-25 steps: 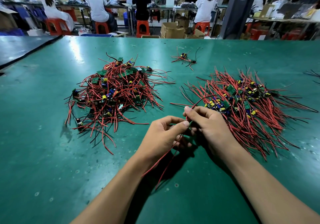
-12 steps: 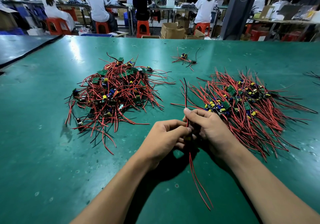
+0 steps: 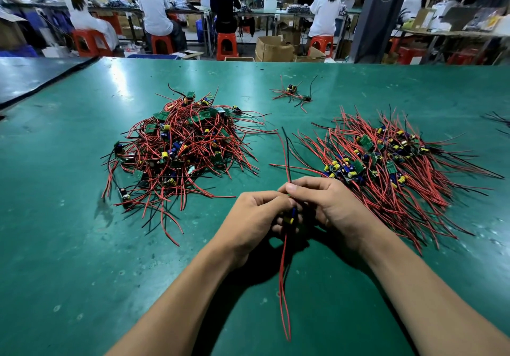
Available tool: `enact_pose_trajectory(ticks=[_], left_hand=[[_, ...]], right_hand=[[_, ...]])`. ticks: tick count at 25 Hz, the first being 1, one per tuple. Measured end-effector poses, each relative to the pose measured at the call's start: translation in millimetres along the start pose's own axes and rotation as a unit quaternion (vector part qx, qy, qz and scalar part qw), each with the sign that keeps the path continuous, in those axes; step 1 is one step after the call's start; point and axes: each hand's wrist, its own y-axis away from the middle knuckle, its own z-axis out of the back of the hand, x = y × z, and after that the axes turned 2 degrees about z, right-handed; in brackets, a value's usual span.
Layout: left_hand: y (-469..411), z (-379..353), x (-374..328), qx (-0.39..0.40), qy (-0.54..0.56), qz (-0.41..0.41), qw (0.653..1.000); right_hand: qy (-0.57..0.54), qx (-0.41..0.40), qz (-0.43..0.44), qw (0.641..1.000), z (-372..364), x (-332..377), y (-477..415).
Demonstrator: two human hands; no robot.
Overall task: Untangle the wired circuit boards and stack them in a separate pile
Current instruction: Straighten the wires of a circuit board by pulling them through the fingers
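Head cam feed here. One board [image 3: 290, 216] is held up off the table [image 3: 69, 245], nearer to me than the tangled heap [image 3: 179, 151] and off to its right. The left hand [image 3: 254, 217] has its fingers curled round the board's body, with a blue and yellow part just peeking out. The right hand [image 3: 331, 206] pinches the upper leads [image 3: 285, 157] right where they leave the board, thumb on top. So both hands are closed on the same unit.

A red and a black lead stick up past the heap's right edge. The two lower red leads [image 3: 283, 286] hang down toward me.

Looks to me like this one's free of the heap and I'm at the straighten-the-leads bit. After that it goes on the sorted pile [image 3: 386, 168], which sits right of the heap and clearly apart from it.

Tips, for what they're worth:
- Hold the board by its edges, not by the parts.
- Run the pinch outward along the leads rather than yanking at the solder end.
- Lay it down with the leads fanned the same way as its neighbours, or it'll just snag.
- Don't let the trailing reds drag across the heap.

The stray cluster [image 3: 292, 93] beyond the heap, to its right, can wait.
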Motion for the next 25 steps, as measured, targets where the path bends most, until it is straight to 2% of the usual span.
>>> enact_pose_trajectory(ticks=[5,10,13,17,21,25], left_hand=[[2,-2,-1,0.027,-0.038,0.018,0.999],[-1,-1,-1,-0.002,-0.030,0.019,0.999],[-3,-2,1,-0.025,-0.073,0.009,0.997],[-4,-2,3,-0.043,-0.090,0.001,0.995],[-1,-1,2,-0.018,-0.085,0.008,0.996],[2,2,-2,0.002,-0.095,0.014,0.995]], right_hand=[[-0.001,-0.146,0.041,0.988,3,-3,-11],[-0.091,-0.190,0.056,0.976,-1,1,-15],[-0.204,-0.184,0.017,0.961,0,7,-16],[-0.350,-0.126,-0.027,0.928,3,19,-11],[-0.385,-0.085,-0.021,0.919,5,21,-9],[-0.368,-0.137,0.027,0.919,13,19,-12]])
